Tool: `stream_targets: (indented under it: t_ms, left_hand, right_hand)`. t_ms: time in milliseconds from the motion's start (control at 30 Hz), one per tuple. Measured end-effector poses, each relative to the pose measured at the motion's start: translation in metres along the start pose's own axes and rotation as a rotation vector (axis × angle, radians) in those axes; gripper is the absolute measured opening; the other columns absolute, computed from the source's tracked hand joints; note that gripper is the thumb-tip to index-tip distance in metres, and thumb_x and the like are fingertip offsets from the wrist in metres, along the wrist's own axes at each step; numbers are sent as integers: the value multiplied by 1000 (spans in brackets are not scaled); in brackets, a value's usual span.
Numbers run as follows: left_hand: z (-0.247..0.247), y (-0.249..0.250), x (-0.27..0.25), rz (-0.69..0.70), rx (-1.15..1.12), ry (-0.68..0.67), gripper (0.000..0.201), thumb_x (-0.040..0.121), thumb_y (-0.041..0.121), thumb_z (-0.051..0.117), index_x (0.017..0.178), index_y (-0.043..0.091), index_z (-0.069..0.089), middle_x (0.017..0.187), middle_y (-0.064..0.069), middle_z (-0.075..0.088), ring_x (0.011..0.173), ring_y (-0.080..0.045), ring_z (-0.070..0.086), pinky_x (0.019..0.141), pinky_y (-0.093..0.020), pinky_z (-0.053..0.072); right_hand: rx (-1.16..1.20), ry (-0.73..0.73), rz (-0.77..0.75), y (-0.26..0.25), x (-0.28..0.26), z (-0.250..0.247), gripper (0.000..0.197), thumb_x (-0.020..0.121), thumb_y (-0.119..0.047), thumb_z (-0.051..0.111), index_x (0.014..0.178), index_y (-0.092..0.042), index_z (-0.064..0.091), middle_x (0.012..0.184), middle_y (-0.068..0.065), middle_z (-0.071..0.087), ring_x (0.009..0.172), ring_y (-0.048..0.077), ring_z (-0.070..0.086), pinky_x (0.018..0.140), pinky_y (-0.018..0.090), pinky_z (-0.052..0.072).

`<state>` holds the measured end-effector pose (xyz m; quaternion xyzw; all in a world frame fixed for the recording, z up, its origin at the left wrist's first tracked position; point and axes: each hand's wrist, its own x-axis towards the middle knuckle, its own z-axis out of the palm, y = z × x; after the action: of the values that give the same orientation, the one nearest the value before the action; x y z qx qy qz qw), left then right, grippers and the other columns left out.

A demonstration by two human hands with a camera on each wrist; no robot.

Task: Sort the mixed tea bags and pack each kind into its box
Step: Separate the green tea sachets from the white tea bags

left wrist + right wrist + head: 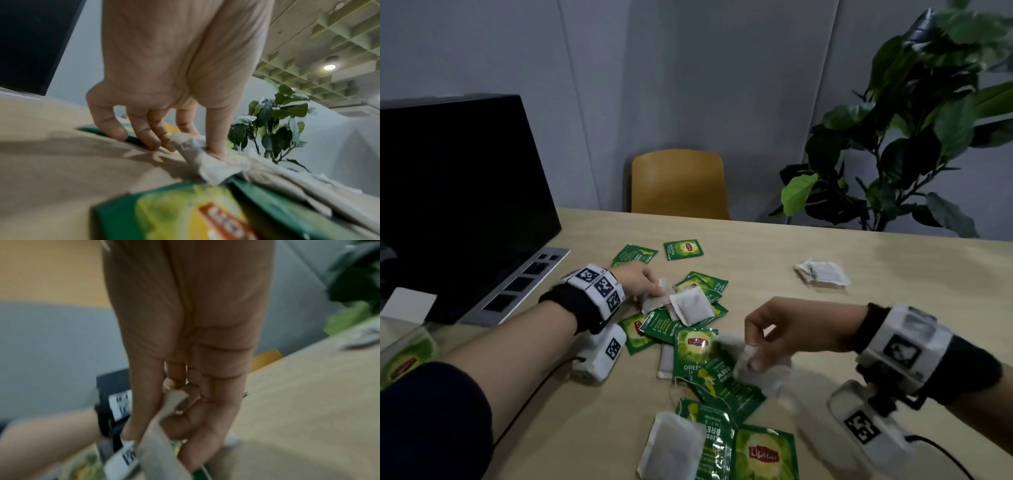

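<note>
Green Lipton sachets point(697, 349) and plain white tea bags point(693, 305) lie mixed in a heap on the wooden table point(859, 335). My left hand point(657, 289) reaches into the far side of the heap and pinches the crumpled corner of a white tea bag point(207, 164) between thumb and forefinger point(202, 142). My right hand point(751, 358) hovers over the middle of the heap, where it pinches another white tea bag point(162, 443), blurred by motion. A green sachet point(185, 211) lies just under the left wrist.
A small pile of white tea bags point(822, 274) sits apart at the far right. At the near left edge stand a green Lipton box point(404, 356) and a white box point(407, 305). A black monitor point(458, 192) fills the left. A yellow chair point(678, 185) and a plant point(914, 137) stand behind the table.
</note>
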<state>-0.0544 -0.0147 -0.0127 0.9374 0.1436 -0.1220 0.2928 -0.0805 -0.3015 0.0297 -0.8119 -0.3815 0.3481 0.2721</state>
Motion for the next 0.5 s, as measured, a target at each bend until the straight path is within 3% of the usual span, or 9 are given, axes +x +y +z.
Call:
stream_targets:
  t_ms: [67, 167, 233, 300, 367, 433, 500]
  left_hand:
    - [-11, -1, -10, 21, -117, 111, 15, 83, 28, 68, 78, 19, 57, 83, 1, 60, 76, -14, 54, 71, -29, 44]
    - [-31, 2, -34, 142, -315, 328, 14, 84, 23, 66, 77, 19, 54, 85, -1, 61, 80, -15, 56, 66, -24, 42]
    - [-36, 9, -58, 232, -510, 346, 15, 84, 18, 65, 75, 17, 53, 90, -8, 65, 84, -20, 59, 71, -26, 44]
    - [-27, 20, -84, 305, -592, 156, 12, 85, 16, 64, 79, 16, 53, 94, -10, 68, 83, -20, 62, 72, -29, 46]
    - [-4, 31, -106, 341, -499, -136, 12, 84, 17, 65, 88, 17, 53, 91, -4, 68, 78, -15, 64, 68, -27, 49]
    - [26, 40, -122, 348, -249, -356, 27, 82, 20, 69, 102, 18, 52, 94, 2, 64, 76, -9, 60, 65, -23, 49]
    - [49, 47, -131, 403, 78, -429, 43, 78, 27, 74, 114, 22, 52, 106, 5, 59, 83, -5, 55, 70, -17, 46]
  right_hand:
    - [175, -109, -2, -1, -14, -3, 17, 78, -16, 73, 72, -27, 61, 67, -14, 67, 61, 4, 57, 58, 14, 45]
    - [85, -231, 8, -1, -22, 10, 15, 78, -19, 73, 77, -27, 60, 63, -17, 64, 58, 0, 51, 58, 14, 41]
    - [9, -238, 30, -3, -23, 22, 19, 79, -19, 73, 77, -28, 56, 62, -19, 61, 54, -7, 48, 55, 11, 39]
    - [-128, -204, 15, -5, -24, 32, 21, 79, -22, 73, 87, -27, 53, 79, -18, 57, 61, -7, 49, 59, 7, 40]
    - [-296, -154, -20, -7, -27, 42, 40, 78, -28, 73, 107, -19, 47, 101, -8, 48, 78, 1, 46, 68, 11, 41]
    - [-477, -107, -36, -6, -30, 54, 54, 79, -26, 71, 120, -12, 38, 114, 2, 41, 89, 12, 44, 78, 22, 40]
    - [-618, -64, -54, -8, -32, 64, 52, 83, -17, 64, 126, -9, 35, 122, 9, 40, 98, 22, 47, 84, 33, 40]
